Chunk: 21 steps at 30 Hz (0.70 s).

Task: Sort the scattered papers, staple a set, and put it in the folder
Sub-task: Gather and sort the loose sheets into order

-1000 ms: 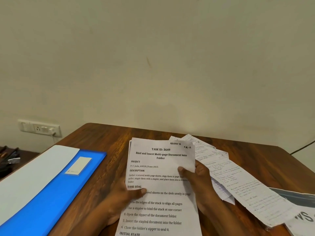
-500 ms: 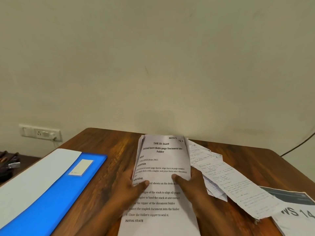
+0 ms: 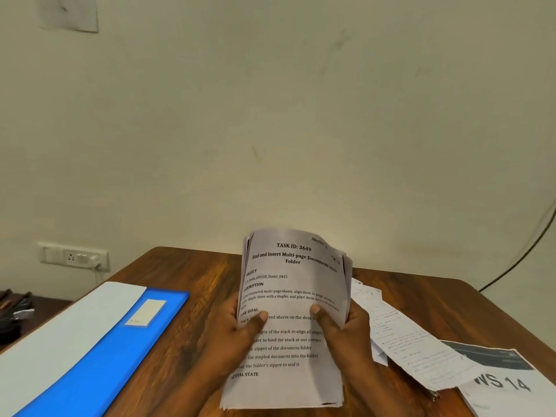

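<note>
A stack of printed sheets [image 3: 293, 281], headed "TASK ID: 3649", stands nearly upright over the wooden table [image 3: 192, 272]. My left hand [image 3: 237, 329] grips its left edge and my right hand [image 3: 346, 323] grips its right edge, thumbs on the front page. The sheets bow forward between the hands, and their top edges are slightly fanned. A blue folder [image 3: 99, 365] with a white label lies flat at the left. No stapler is in view.
Loose handwritten papers [image 3: 400, 341] lie on the table right of my hands, beside a sheet marked "WS 14" [image 3: 502, 383]. A white sheet [image 3: 57, 329] lies left of the folder. A wall socket [image 3: 73, 257] and a black cable [image 3: 523, 251] are behind.
The stack was lifted from leaning flat to nearly upright, and both hands squeezed its sides inward so it bows. My view has tilted upward.
</note>
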Available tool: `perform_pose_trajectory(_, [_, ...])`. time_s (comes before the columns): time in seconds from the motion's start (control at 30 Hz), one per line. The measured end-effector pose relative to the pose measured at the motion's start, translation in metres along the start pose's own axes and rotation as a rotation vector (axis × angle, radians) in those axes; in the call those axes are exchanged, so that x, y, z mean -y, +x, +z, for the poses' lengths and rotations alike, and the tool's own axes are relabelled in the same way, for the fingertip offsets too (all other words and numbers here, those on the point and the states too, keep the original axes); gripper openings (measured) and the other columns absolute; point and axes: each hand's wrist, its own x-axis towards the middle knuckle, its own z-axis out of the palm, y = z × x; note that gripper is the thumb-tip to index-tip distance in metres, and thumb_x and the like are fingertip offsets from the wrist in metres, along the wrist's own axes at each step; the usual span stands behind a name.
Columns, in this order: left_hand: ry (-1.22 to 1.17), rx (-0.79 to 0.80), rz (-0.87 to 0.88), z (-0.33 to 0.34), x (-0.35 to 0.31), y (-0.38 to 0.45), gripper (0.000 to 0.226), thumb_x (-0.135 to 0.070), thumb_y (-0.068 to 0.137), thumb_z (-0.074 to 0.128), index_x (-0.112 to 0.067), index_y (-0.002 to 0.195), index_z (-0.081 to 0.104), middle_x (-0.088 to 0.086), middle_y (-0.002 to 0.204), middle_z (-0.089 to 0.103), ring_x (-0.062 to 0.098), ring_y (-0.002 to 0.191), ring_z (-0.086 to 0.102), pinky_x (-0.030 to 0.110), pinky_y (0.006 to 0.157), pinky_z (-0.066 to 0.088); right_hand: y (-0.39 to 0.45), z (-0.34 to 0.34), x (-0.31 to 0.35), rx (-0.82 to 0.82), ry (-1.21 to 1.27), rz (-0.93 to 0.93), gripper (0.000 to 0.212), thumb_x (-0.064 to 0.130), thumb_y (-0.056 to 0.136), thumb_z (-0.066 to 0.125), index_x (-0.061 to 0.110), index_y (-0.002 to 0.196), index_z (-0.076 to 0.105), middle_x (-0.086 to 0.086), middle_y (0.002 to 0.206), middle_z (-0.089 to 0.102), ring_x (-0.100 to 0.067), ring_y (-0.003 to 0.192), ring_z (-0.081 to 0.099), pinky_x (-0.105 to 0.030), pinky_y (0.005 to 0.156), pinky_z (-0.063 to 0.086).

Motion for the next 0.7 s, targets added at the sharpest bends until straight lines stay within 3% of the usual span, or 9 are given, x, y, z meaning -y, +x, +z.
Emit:
perform_pose_trajectory(0.1, [-0.005,0.060,-0.034,0.007,0.011,-0.007,0.031,-0.009,0.092,0.073,-0.010,0.122,0.061,0.003,0.101,0.082,0.023,0.092,0.079,0.030,0.069,0.064,-0.009,0.002,-0.009,0.022,-0.002,0.061,0.025,0.010,0.092,0.077,0.021,0.110,0.064,0.002,0.090,0.078,-0.013,0.077,0.077,-0.020,0.056,0.059])
perform_pose_trajectory(0.17, [-0.007,0.084,-0.036,0.010,0.014,-0.012,0.028,-0.008,0.095,0.070,-0.011,0.121,0.063,0.005,0.106,0.081,0.027,0.099,0.078,0.034,0.075,0.065,-0.011,0.001,-0.011,0.014,-0.001,0.066,0.026,0.007,0.092,0.077,0.020,0.109,0.063,-0.004,0.098,0.076,-0.017,0.081,0.077,-0.020,0.056,0.059])
perform_pose_trajectory(0.23, [-0.023,0.065,-0.018,0.010,0.014,-0.013,0.025,-0.007,0.095,0.069,-0.010,0.119,0.065,0.007,0.107,0.081,0.027,0.097,0.078,0.033,0.074,0.065,-0.008,-0.002,-0.004,0.010,-0.003,0.030,0.022,0.003,0.090,0.077,0.020,0.099,0.066,0.001,0.085,0.077,-0.010,0.073,0.076,-0.018,0.052,0.057])
perform_pose_trajectory(0.3, [-0.051,0.029,0.008,0.010,0.010,-0.013,0.023,-0.005,0.094,0.069,-0.009,0.117,0.064,0.005,0.099,0.082,0.018,0.088,0.080,0.024,0.064,0.062,-0.005,-0.005,0.003,0.017,-0.005,-0.006,0.021,0.003,0.089,0.078,0.019,0.096,0.066,0.008,0.073,0.077,-0.002,0.069,0.074,-0.017,0.051,0.056])
perform_pose_trajectory(0.4, [-0.044,-0.016,0.019,0.012,0.010,-0.010,0.022,-0.008,0.093,0.071,-0.013,0.114,0.064,-0.001,0.090,0.080,0.008,0.080,0.078,0.017,0.056,0.058,-0.007,-0.003,0.008,0.036,0.011,-0.022,0.021,0.006,0.088,0.080,0.018,0.097,0.066,0.008,0.074,0.077,-0.004,0.071,0.075,-0.018,0.051,0.057])
perform_pose_trajectory(0.6, [-0.023,0.011,-0.006,0.010,0.025,-0.015,0.034,-0.008,0.095,0.068,-0.020,0.126,0.059,-0.005,0.103,0.081,0.016,0.098,0.078,0.029,0.071,0.063,-0.012,0.006,-0.005,0.120,-0.028,0.080,0.029,0.011,0.085,0.083,0.022,0.103,0.063,0.001,0.096,0.074,-0.008,0.076,0.074,-0.018,0.056,0.057])
perform_pose_trajectory(0.7, [-0.047,-0.007,0.000,0.008,0.020,-0.014,0.028,-0.009,0.094,0.071,-0.016,0.119,0.063,-0.003,0.094,0.081,0.011,0.088,0.079,0.023,0.063,0.061,-0.006,0.004,0.001,0.084,-0.023,0.055,0.031,0.015,0.084,0.085,0.022,0.105,0.064,0.002,0.093,0.076,-0.015,0.075,0.076,-0.020,0.054,0.058])
